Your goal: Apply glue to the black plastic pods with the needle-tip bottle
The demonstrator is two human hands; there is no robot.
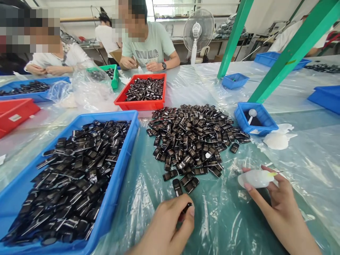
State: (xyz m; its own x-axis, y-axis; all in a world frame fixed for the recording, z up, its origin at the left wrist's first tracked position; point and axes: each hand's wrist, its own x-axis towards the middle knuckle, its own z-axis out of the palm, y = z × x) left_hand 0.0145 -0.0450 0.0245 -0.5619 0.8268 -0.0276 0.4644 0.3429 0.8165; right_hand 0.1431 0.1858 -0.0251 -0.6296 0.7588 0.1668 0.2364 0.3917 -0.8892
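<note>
Left hand point(166, 226) pinches black part point(186, 209) | right hand point(278, 202) grips white pad point(256, 178) | pile point(193, 138) ahead | blue tray point(117, 184) left

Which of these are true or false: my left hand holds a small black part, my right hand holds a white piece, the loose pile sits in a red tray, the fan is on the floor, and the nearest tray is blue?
1. The left hand pinches a small black part. True.
2. The right hand holds a white piece. True.
3. The loose pile sits in a red tray. False: it lies on the plastic sheet.
4. The fan stands on the floor. False: it stands at the table's far edge.
5. The nearest tray is blue. True.
</note>
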